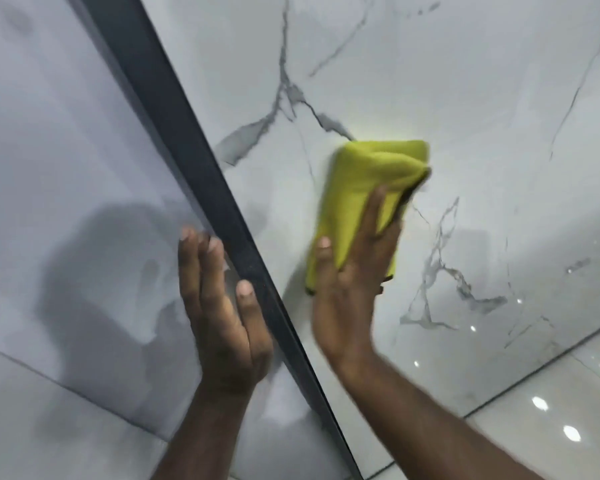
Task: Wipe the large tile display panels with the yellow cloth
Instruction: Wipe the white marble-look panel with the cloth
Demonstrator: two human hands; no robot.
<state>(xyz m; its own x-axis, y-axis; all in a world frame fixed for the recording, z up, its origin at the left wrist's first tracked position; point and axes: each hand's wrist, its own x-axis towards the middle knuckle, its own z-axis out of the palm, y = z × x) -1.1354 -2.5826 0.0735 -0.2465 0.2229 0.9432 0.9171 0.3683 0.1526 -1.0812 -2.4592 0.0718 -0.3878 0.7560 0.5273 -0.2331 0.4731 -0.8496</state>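
- Left hand (pixel 222 317) lies flat, fingers straight and together, at the left edge of the black frame bar (pixel 187 150); right hand (pixel 354 282), right of the bar, presses spread fingers onto the yellow cloth (pixel 357 188).
- Veined tile panel (pixel 465 98), right of the bar: glossy, hard; use overlapping strokes and even pressure.
- Cloth: folded, soft, flat on that panel.

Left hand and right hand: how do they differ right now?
The left hand holds nothing, while the right hand presses the yellow cloth flat. The left hand rests at the dark frame strip between the panels, whereas the right hand lies on the veined marble panel. Both hands have straight fingers.
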